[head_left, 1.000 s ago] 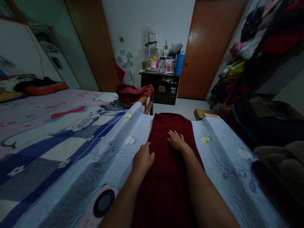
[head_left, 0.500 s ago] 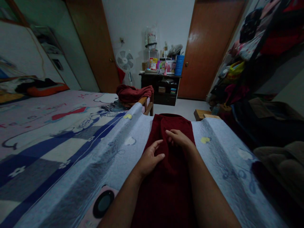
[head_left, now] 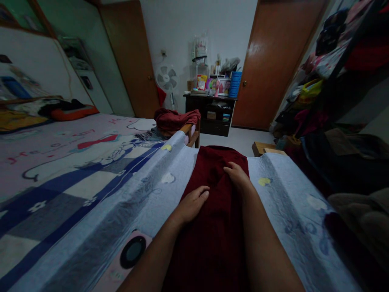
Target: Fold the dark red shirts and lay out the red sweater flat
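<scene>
A dark red garment (head_left: 209, 243), its exact kind not clear, lies lengthwise on the light blue patterned blanket (head_left: 154, 202) in front of me. My left hand (head_left: 193, 205) rests over its left side, fingers extended and holding nothing. Farther up, my right hand (head_left: 238, 176) lies on the right part of the cloth near its far end, fingers stretched out. Small creases show in the cloth between the hands. Beside my left forearm sits a pink phone (head_left: 133, 251) with a round black camera ring.
More reddish cloth (head_left: 176, 119) is heaped on a wooden rail left of the garment's far end. A bed with a printed sheet (head_left: 75, 146) spreads to the left. Dark bags and clothes (head_left: 343, 158) crowd the right side. A fan (head_left: 166, 78) and a black cabinet (head_left: 209, 117) stand behind.
My hands have moved apart, the right one outward to the right and slightly up. The raised fold in the middle of the garment has flattened. The view has shifted a little to the left.
</scene>
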{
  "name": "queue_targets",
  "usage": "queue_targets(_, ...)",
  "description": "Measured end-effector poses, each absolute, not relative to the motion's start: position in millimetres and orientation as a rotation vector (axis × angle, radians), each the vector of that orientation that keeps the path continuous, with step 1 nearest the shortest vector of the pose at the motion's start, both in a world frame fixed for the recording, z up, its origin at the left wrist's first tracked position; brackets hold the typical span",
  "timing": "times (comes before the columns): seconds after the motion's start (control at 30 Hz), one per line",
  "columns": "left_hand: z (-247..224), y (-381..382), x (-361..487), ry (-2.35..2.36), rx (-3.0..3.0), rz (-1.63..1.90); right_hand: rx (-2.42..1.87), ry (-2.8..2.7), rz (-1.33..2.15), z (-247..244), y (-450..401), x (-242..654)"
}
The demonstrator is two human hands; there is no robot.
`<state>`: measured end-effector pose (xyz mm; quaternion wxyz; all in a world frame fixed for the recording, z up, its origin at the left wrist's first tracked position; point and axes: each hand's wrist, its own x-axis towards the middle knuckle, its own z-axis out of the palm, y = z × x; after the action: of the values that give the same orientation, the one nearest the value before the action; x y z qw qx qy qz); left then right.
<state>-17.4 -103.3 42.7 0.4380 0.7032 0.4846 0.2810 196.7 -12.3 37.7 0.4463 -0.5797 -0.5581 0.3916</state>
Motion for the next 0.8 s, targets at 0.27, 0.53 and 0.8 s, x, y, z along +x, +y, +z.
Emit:
queue_targets(0.27, 57.4, -98.8, -19.1, 1.279, 2.102, 0.418, -1.397, -1.184, 0.987, 38.2, -13.1, 207.8)
queue_targets(0.53, 44.3, -35.5, 15.1, 1.419, 2.177, 0.611, -1.316, -1.271, 1.032, 38.3, -12.1, 206.9)
queue_targets(0.8, 8.3, -22.2, 38.4, 1.407, 2.256, 0.603, -1.33, -1.283, 1.07, 37.5, -11.8, 199.8)
